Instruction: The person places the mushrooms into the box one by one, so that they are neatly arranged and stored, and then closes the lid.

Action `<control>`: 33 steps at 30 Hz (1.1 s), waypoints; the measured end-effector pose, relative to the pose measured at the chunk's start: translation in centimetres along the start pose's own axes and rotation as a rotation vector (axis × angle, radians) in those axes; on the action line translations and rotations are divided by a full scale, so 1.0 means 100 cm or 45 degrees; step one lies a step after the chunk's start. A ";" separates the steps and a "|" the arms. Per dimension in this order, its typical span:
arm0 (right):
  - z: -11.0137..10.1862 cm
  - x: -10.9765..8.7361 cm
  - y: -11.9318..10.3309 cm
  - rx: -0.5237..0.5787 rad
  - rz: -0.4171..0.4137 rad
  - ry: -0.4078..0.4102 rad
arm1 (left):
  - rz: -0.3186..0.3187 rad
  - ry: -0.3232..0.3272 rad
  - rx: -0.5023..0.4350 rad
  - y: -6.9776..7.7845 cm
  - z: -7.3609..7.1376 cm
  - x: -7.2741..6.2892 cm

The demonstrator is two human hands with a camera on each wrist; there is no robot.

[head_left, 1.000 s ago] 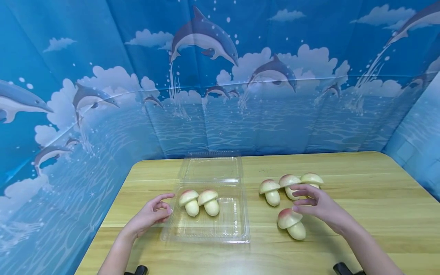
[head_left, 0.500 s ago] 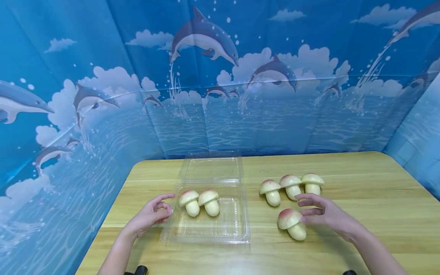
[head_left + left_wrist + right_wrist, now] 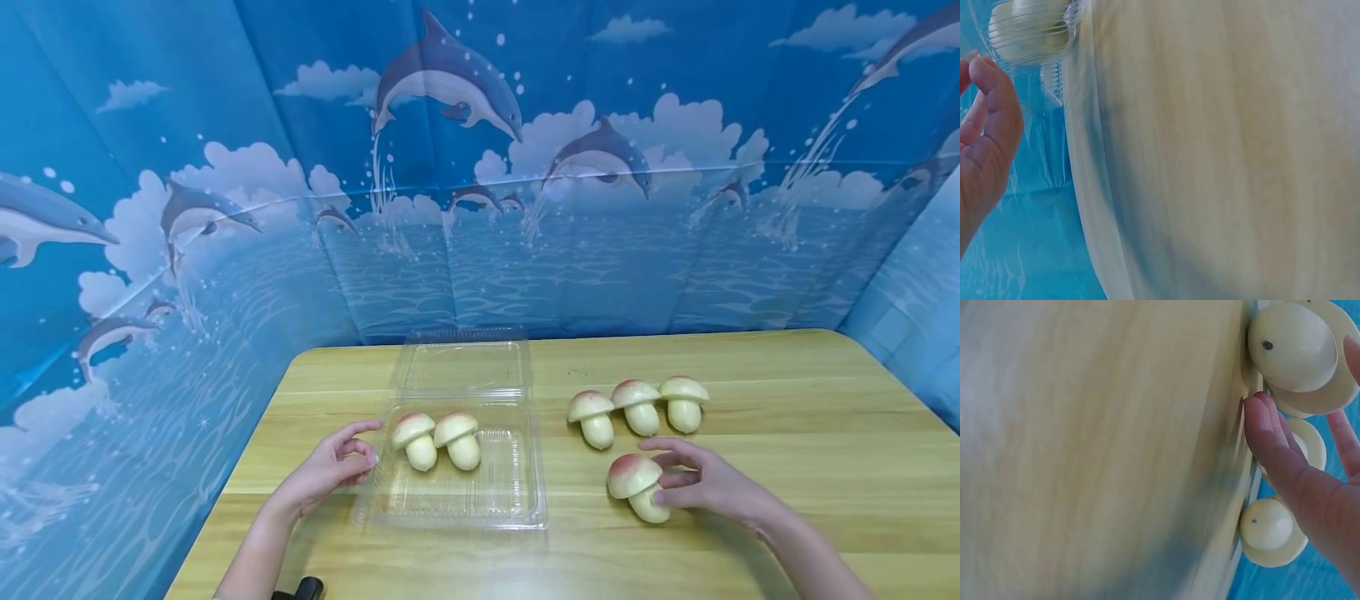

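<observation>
A mushroom-shaped piece [image 3: 634, 477] with a cream stem and pink-tinged cap lies nearest the front on the right. Around its stem side my right hand [image 3: 708, 483] is spread, thumb at the stem and fingers beyond the cap. In the right wrist view a gap shows between the thumb [image 3: 1272, 434] and the rounded stem end [image 3: 1288, 347]. My left hand [image 3: 330, 467] hovers at the left edge of a clear plastic clamshell box [image 3: 495, 504], fingers loosely bent and holding nothing. Two more mushroom pieces [image 3: 457, 437] lie side by side inside the box.
Three similar mushroom pieces [image 3: 637, 407] form a row behind my right hand. The box's lid [image 3: 461, 367] lies folded back toward the rear edge of the wooden table [image 3: 787, 392]. A blue dolphin-print curtain [image 3: 480, 275] hangs behind the table.
My right hand has drawn back from the rear row and come down toward the front mushroom piece, its thumb now at the stem. My left hand and the box stay put.
</observation>
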State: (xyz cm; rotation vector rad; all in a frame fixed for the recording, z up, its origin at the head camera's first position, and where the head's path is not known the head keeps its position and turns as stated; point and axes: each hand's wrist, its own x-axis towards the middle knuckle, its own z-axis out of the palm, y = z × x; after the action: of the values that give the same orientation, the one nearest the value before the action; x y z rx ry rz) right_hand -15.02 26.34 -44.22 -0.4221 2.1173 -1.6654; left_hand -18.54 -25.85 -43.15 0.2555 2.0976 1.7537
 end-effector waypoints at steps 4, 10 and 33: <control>0.002 0.002 0.000 -0.020 0.017 0.001 | 0.001 0.003 -0.002 0.000 0.000 0.000; 0.005 0.004 0.000 -0.027 0.026 -0.007 | 0.010 -0.009 -0.007 -0.001 0.000 -0.001; 0.015 0.013 0.000 0.028 0.034 -0.022 | -0.002 0.008 0.012 0.001 0.001 -0.001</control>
State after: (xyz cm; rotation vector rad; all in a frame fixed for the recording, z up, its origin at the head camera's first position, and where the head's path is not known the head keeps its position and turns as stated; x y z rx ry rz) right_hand -15.42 24.48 -44.70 -0.3982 2.0814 -1.6621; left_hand -18.46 -25.77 -43.09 0.2509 2.1105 1.7460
